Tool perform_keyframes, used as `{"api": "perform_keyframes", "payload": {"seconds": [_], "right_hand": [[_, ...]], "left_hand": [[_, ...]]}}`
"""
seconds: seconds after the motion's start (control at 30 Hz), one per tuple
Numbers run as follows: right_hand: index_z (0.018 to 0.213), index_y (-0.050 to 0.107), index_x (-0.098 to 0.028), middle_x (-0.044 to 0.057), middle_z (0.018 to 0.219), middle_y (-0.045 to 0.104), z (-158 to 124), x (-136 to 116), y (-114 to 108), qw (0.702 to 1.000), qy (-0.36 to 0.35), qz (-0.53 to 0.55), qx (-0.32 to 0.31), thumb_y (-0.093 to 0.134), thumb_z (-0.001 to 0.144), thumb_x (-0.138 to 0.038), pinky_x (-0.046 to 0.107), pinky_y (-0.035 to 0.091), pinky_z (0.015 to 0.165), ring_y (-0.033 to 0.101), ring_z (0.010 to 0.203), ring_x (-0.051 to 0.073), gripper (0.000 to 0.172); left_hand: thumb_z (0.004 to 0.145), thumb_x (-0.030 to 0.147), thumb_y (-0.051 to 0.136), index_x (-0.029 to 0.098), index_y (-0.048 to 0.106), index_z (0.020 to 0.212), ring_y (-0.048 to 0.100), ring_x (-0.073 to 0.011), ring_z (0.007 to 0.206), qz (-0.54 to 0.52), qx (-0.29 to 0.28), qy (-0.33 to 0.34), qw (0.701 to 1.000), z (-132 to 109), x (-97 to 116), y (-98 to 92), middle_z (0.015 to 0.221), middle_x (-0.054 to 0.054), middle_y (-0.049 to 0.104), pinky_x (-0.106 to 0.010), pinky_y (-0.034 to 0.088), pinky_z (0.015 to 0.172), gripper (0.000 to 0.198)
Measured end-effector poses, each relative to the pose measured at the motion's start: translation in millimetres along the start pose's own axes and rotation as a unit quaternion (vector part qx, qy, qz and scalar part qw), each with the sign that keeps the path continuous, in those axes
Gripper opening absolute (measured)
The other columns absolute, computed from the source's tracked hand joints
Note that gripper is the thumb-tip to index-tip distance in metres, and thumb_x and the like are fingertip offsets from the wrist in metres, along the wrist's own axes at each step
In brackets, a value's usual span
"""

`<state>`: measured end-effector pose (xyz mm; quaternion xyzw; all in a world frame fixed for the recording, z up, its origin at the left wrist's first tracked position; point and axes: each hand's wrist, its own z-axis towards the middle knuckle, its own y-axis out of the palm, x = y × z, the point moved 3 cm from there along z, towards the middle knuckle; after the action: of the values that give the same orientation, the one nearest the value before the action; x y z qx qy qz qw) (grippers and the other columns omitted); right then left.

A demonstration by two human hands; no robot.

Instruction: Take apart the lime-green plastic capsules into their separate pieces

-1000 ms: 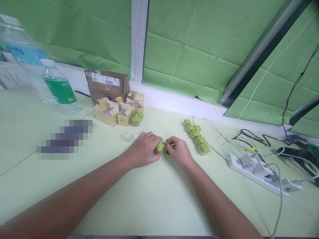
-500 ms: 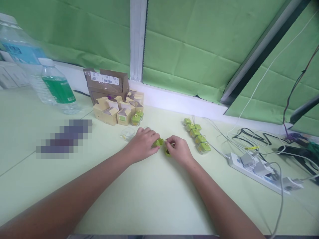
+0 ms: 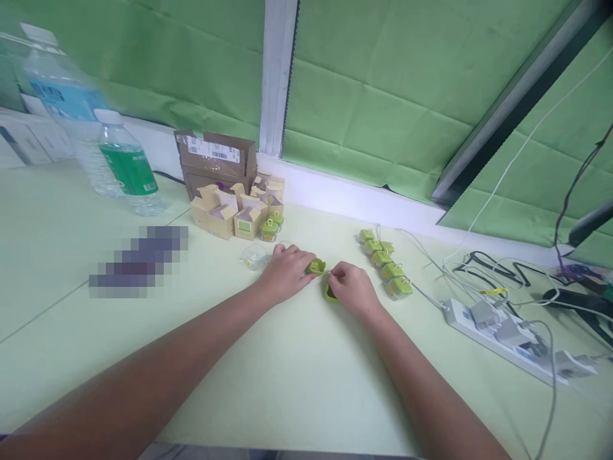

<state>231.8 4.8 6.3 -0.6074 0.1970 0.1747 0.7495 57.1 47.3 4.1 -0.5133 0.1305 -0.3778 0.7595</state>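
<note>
My left hand is closed on a small green lid, whose hollow side partly shows. Close to its right, my right hand is pinched; what its fingertips hold is hidden or too small to make out. Under those fingers, a second green piece with a dark inside is partly covered. Left of my left hand lies a clear small container with no lid on it. Several green-lidded clear containers with loop handles stand in a slanting row to the right.
Opened small cartons and a brown cardboard box stand at the back, with green-lidded containers beside them. Water bottles are at left. A power strip and tangled cables occupy the right.
The view has shifted slightly, so the whole scene sits further right. The lid in my left hand has turned a little, showing more of its hollow side. Both hands remain close together.
</note>
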Motion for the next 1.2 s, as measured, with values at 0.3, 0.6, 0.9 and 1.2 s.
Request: {"api": "perform_keyframes", "payload": {"seconds": [0.3,0.6,0.9,1.2], "right_hand": [[0.079,0.067,-0.022,0.002,0.077,0.072,-1,7,-4,0.998,0.01,0.061,-0.012,0.055,0.085,-0.032,0.027,0.042,0.062,0.063,0.069,0.017,0.016],[0.08,0.066,-0.023,0.002,0.082,0.073,-1,11,-8,0.996,0.021,0.084,-0.007,0.053,0.084,-0.032,0.027,0.044,0.063,0.064,0.071,0.017,0.016],[0.064,0.037,-0.025,-0.007,0.055,0.041,7,28,-12,0.98,0.085,0.141,0.114,0.061,0.07,-0.034,0.026,0.03,0.049,0.036,0.049,0.012,0.027],[0.067,0.014,-0.027,-0.008,0.057,0.015,12,45,-15,0.942,0.127,0.256,0.175,0.053,0.073,-0.039,0.026,0.019,0.043,0.016,0.049,0.011,0.041]], "left_hand": [[0.089,0.016,0.052,0.021,0.056,0.121,0.06,-0.0255,0.111,-0.017,-0.01,0.017,1.0,-9,-7,-12.2,0.12,-0.007,0.068,-0.042,0.033,0.089,0.033],[0.091,0.032,0.053,0.023,0.06,0.116,0.059,-0.0261,0.114,-0.066,0.011,0.008,0.998,-15,-16,-52.3,0.12,-0.005,0.067,-0.042,0.037,0.099,0.027],[0.081,0.029,0.056,0.022,0.033,0.061,0.037,-0.0131,0.054,-0.041,0.222,-0.197,0.954,-12,-64,-80.0,0.054,0.004,0.035,-0.029,0.03,0.056,0.031],[0.078,0.028,0.052,0.021,0.019,0.056,0.022,-0.0113,0.052,-0.082,0.238,-0.235,0.939,-18,-91,-87.0,0.052,0.005,0.019,-0.028,0.025,0.053,0.04]]}}
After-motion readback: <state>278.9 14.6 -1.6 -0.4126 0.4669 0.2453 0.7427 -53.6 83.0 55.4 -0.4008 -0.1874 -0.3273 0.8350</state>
